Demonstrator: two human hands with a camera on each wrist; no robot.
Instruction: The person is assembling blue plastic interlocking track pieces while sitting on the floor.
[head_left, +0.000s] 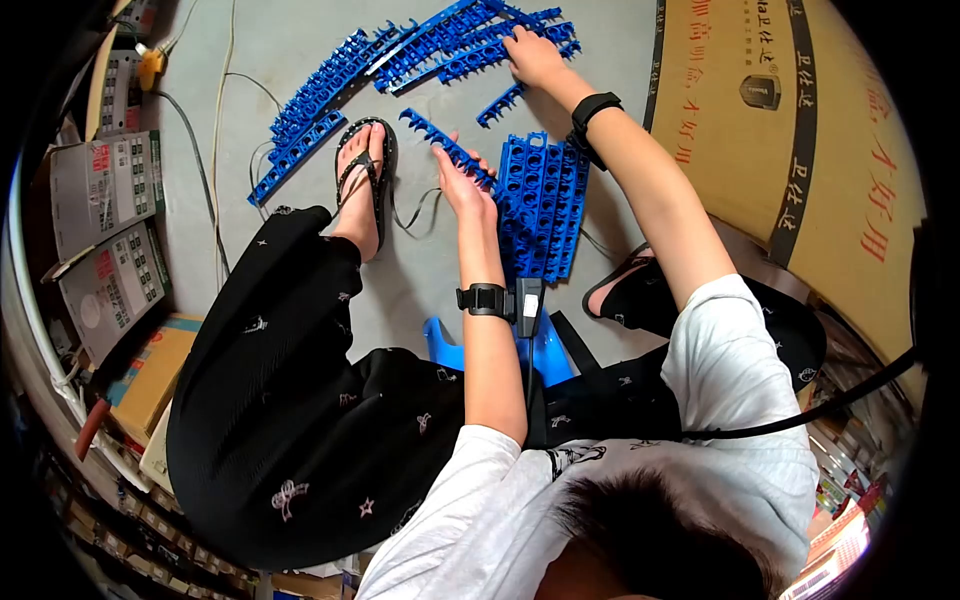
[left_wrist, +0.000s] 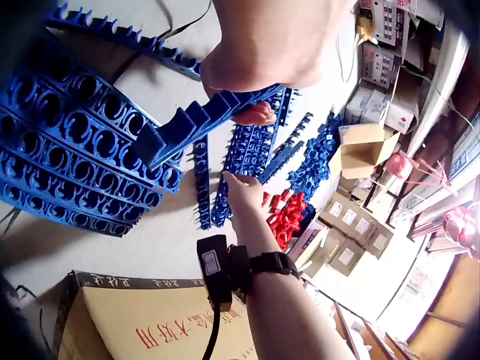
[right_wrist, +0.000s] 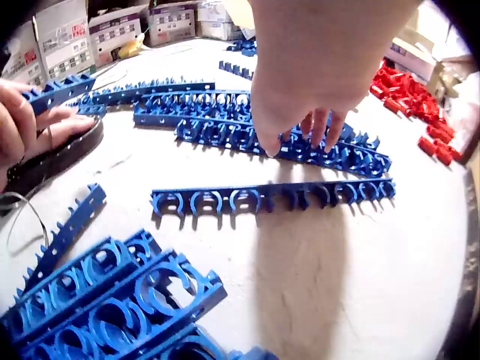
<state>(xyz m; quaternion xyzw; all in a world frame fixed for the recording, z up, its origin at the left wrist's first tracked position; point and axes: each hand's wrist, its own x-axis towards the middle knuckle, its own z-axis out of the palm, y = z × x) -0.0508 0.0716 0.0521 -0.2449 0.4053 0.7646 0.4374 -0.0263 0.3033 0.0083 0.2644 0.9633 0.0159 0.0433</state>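
My left hand (head_left: 465, 190) grips one end of a blue clip strip (head_left: 425, 130), whose row of open clips juts out past the fingers. Beyond it, the right hand (head_left: 535, 58) reaches down onto a group of similar strips (right_wrist: 217, 133) lying side by side on the floor. Its thumb and fingertips are right at the nearest of these, spread apart. One separate strip (right_wrist: 247, 199) lies closer, under the right wrist. Beside the left hand is a neat stack of joined clip strips (head_left: 540, 205), rings facing up.
A large carton (head_left: 740, 130) stands to the right. Red pieces (left_wrist: 281, 217) and a heap of small blue parts (left_wrist: 319, 161) lie farther off. A sandalled foot (head_left: 365, 170) is left of the hands. Cables (head_left: 205, 150) cross the floor beside boxes (head_left: 105, 190).
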